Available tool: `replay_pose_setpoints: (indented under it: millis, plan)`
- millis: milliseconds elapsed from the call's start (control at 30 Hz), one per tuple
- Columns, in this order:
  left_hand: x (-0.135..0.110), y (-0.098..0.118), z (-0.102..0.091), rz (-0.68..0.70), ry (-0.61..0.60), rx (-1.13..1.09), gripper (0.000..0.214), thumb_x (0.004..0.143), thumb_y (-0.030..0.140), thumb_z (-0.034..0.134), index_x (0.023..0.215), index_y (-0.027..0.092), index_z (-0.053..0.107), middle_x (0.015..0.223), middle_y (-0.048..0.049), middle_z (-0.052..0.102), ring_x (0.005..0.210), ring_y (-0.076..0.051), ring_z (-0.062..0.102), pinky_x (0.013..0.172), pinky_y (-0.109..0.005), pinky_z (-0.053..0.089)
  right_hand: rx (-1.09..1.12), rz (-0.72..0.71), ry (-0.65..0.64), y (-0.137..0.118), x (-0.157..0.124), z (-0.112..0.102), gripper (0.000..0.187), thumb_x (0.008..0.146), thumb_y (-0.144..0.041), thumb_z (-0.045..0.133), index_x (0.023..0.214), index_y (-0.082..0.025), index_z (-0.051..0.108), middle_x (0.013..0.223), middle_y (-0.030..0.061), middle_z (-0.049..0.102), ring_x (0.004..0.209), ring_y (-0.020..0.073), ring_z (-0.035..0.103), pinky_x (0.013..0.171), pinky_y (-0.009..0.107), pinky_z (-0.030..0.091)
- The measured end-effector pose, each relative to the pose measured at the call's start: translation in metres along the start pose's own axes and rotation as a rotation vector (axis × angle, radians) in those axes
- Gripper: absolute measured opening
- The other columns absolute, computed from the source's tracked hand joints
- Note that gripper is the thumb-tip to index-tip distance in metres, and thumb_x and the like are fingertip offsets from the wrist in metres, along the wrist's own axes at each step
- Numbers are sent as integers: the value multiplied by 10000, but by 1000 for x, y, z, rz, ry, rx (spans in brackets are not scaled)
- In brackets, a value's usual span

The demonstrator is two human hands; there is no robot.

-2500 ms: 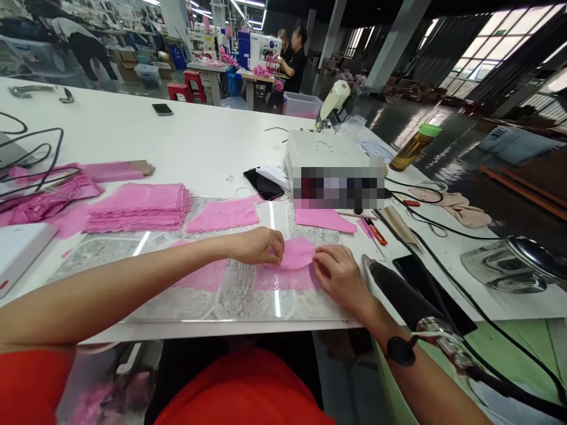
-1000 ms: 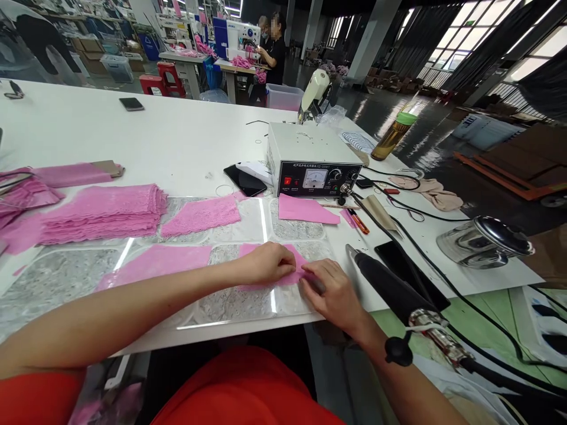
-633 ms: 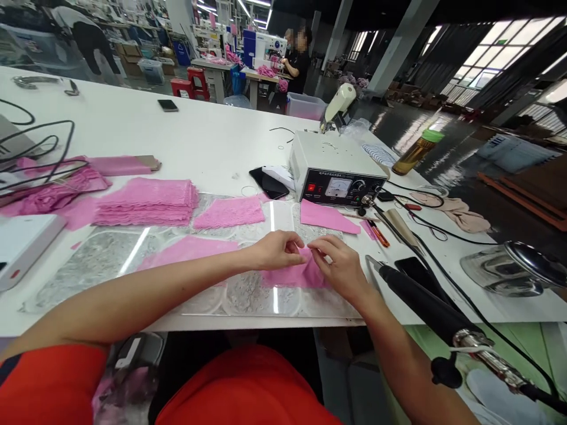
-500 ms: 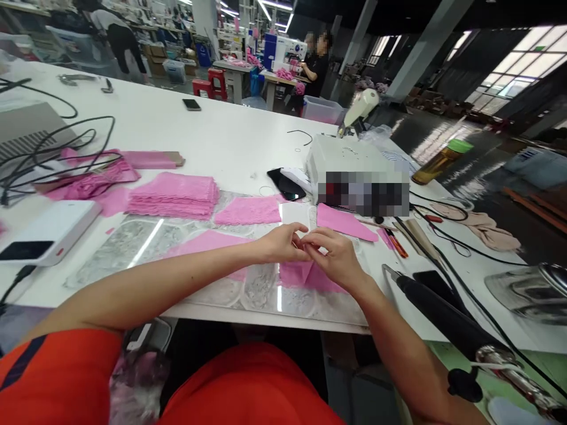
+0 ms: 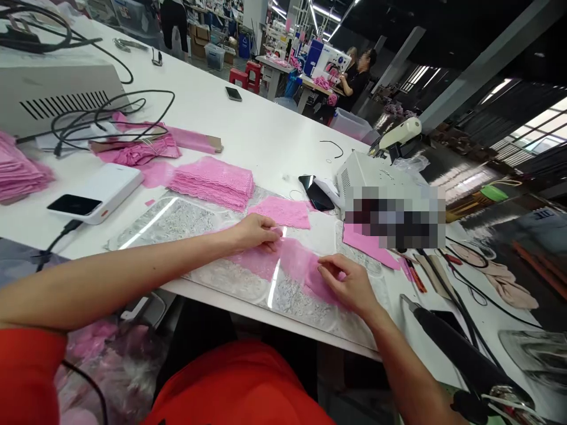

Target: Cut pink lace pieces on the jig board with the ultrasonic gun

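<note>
My left hand (image 5: 257, 234) is closed in a pinch on a sheer pink piece of fabric (image 5: 295, 255), which stretches from its fingertips towards the right. My right hand (image 5: 348, 282) has its thumb and forefinger pinched at the right end of the pink fabric, where a denser pink layer lies underneath. More pink fabric lies under the left hand, on a clear, glossy sheet (image 5: 241, 289). Just beyond the hands rests a single pink lace-edged piece (image 5: 283, 211). A thick stack of pink pieces (image 5: 212, 180) stands to its left.
At the right are a grey machine box (image 5: 385, 174), a flat pink piece (image 5: 370, 243), an orange cutter (image 5: 415, 276) and a black-handled tool (image 5: 465, 336). Cables cross the left side near a white power bank (image 5: 100, 192). A phone (image 5: 233, 94) lies farther back. People work beyond the table.
My hands were together at the fingertips and are now apart, the left farther left with sheer pink fabric spread between them. My view has turned, showing more of the table's left side.
</note>
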State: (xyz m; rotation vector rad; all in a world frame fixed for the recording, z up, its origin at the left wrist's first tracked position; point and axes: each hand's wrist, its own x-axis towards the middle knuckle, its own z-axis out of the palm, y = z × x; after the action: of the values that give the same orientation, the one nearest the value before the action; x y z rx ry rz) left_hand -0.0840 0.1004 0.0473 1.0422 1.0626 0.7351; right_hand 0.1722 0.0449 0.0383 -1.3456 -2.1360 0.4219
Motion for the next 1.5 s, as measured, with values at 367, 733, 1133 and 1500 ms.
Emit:
replay_pose_setpoints:
  millis: [367,733,1133,1500]
  plan:
    - [-20,-2,-22,9,96,-19,217,716,271,771,699,114,623,613,-2,630,589,-97,638,662,-234,579,-274,-181,-99,-35,6,50,115,848,-167,523,753,-195,580,721,22,626,660,141,572,601,255,422]
    - [-54,-3,-75,163,200,444,149,672,299,627,697,154,655,600,21,599,553,-115,558,538,-209,457,-215,-397,-169,-55,26,62,134,852,-126,505,792,-190,605,769,45,636,721,154,578,652,268,446]
    - [-71,-14,-84,288,276,1010,277,742,228,517,894,178,744,858,-49,736,769,-204,647,750,-285,479,2,-41,-139,-37,53,45,118,821,-186,533,766,-206,635,700,4,623,607,120,542,585,258,440]
    - [-68,-16,-88,250,332,1097,378,760,282,517,1058,191,732,691,-7,670,604,-164,578,600,-248,422,5,49,-293,-52,82,54,111,772,-147,549,732,-194,641,722,-2,640,631,105,523,593,243,388]
